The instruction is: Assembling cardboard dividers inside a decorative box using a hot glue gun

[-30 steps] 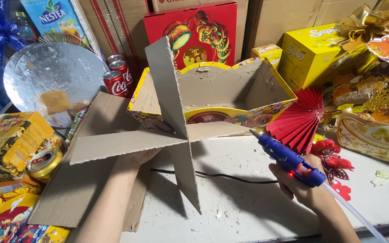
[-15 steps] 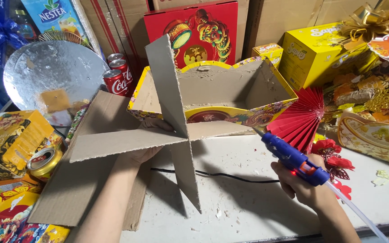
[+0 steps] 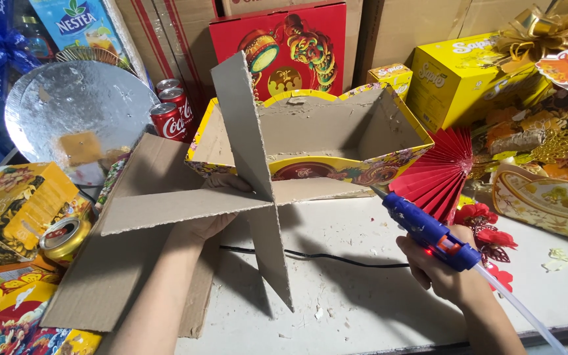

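My left hand (image 3: 213,212) holds up a cross-shaped cardboard piece (image 3: 248,164) made of interlocked brown strips, gripping it from below near the joint. My right hand (image 3: 443,272) is closed on a blue glue gun (image 3: 428,231) whose nozzle points up and left toward the cardboard; a clear glue stick sticks out of its back end. Behind the cross stands an open yellow patterned cardboard tray box (image 3: 402,158) on the white table (image 3: 363,296).
A black cable (image 3: 323,258) runs across the table. Flat cardboard (image 3: 100,276) lies at left, with soda cans (image 3: 169,117), a silver round board (image 3: 77,108) and printed boxes. A red paper fan (image 3: 442,172), yellow boxes (image 3: 451,82) and ornaments crowd the right.
The glue gun has shifted slightly left and up toward the cardboard cross. The left hand and the cross have stayed nearly still.
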